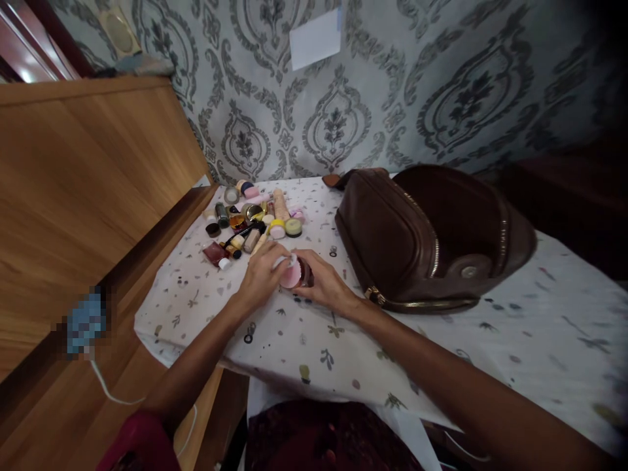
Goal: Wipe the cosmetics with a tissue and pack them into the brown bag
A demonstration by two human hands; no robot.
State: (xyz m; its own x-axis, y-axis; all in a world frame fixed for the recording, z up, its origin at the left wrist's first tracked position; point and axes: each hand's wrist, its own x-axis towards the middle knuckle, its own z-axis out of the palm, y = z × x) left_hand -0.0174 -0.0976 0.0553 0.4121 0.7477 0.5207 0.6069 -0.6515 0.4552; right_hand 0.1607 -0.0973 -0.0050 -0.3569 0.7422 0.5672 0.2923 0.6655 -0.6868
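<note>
Near the table's front middle, my right hand (326, 282) is wrapped round a small dark red jar with a pink top (291, 273). My left hand (265, 271) is closed at the jar's top, its fingers pinching something small and whitish there. Just beyond my hands lies a heap of small cosmetics: a pale green-lidded jar (294, 227), a yellow-rimmed jar (277, 229), a dark red tube with a white cap (214, 254), a dark round lid (212, 229) and several bottles.
A large brown leather bag (387, 242) stands unzipped on the right of the cloth-covered table (304, 340). A wooden panel (98, 157) borders the left side. Patterned wallpaper rises behind. A white cable (110, 392) hangs at lower left.
</note>
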